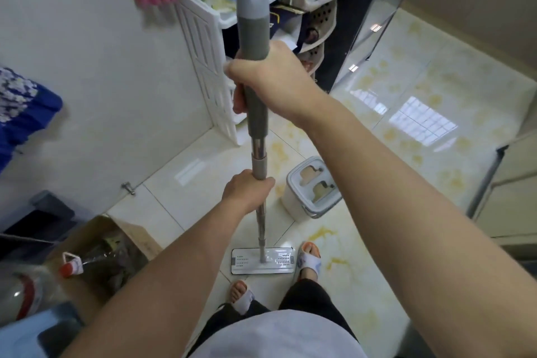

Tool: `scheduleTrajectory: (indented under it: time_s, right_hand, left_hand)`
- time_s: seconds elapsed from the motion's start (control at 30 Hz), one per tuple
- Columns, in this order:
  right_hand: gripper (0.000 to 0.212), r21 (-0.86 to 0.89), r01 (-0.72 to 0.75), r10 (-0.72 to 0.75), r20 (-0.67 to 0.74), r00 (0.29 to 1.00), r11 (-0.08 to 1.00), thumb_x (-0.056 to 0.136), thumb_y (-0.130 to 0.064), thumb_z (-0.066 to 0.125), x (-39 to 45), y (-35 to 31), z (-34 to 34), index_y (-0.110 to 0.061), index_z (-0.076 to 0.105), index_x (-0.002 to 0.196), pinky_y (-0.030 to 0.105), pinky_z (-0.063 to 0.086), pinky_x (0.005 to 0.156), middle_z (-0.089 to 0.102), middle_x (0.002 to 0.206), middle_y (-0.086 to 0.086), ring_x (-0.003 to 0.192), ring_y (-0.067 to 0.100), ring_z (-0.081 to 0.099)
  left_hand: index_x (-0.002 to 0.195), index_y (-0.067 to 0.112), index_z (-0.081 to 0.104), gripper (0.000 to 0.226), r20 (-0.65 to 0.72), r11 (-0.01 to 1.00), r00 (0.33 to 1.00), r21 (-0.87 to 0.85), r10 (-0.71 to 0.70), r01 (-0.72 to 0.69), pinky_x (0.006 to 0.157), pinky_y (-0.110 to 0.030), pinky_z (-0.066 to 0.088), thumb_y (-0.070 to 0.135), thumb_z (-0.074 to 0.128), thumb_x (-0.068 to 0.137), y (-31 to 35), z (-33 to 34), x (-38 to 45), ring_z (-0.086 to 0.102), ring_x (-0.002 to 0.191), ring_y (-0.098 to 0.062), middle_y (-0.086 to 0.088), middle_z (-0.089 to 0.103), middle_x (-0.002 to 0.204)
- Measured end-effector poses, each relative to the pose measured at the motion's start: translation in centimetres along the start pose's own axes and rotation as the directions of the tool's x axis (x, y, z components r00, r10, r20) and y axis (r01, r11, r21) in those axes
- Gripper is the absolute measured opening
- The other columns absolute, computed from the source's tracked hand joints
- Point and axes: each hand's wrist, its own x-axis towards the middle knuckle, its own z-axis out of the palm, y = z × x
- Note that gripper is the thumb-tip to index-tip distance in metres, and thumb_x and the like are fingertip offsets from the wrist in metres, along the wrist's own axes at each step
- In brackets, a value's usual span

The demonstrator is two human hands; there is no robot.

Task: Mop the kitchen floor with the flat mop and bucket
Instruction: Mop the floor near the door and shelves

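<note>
Both hands grip the flat mop; writing unreadable.

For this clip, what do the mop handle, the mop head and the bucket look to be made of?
Mop handle: bright metal tube, probably steel, judging by its mirror shine; the upper grip looks like matte grey plastic or rubber.
Mop head: flat white plate, seemingly smooth plastic, with rows of small holes.
Bucket: white body and grey slotted lid, apparently moulded plastic.
</note>
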Motion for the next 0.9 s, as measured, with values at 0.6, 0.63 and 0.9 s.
scheduleTrajectory:
  time_s: [0.6, 0.63, 0.9]
  right_hand:
    - [0.019, 0.672, -0.741, 0.994, 0.082, 0.071, -0.002, 0.097, 0.004, 0.046, -6.0, 62.5, -2.9, -0.007, 0.055, 0.086, 0.041, 0.048, 0.078, 0.053, 0.088, 0.013, 0.088, 0.028, 0.054]
    - [0.021, 0.700, -0.714, 0.992, 0.092, 0.086, -0.003, 0.094, 0.006, 0.045, -4.9, 63.2, -2.7, -0.009, 0.054, 0.084, 0.041, 0.047, 0.076, 0.052, 0.086, 0.012, 0.085, 0.027, 0.051]
    - [0.009, 0.794, -0.604, 0.996, 0.090, -0.003, -0.074, 0.090, -0.004, 0.051, -3.5, 63.7, -1.9, -0.011, 0.052, 0.085, 0.040, 0.039, 0.073, 0.052, 0.084, 0.010, 0.075, 0.024, 0.047]
  left_hand:
    - [0.053, 0.025, 0.056, 0.026, -0.480, 0.661, 0.805, -0.735, -0.349, -0.151, 0.068, -0.034, 0.052, 0.042, 0.068, 0.070, -3.4, 7.7, 22.0, 0.062, 0.054, -0.015, 0.005, 0.050, 0.051]
    - [0.053, 0.025, 0.057, 0.026, -0.488, 0.658, 0.796, -0.737, -0.359, -0.155, 0.065, -0.032, 0.053, 0.044, 0.068, 0.068, -3.6, 8.3, 22.6, 0.060, 0.052, -0.014, 0.006, 0.050, 0.050]
    - [0.067, 0.016, 0.048, 0.033, -0.524, 0.659, 0.783, -0.725, -0.337, -0.201, 0.066, -0.022, 0.058, 0.041, 0.069, 0.074, -6.1, 8.5, 22.3, 0.049, 0.050, -0.017, 0.001, 0.045, 0.052]
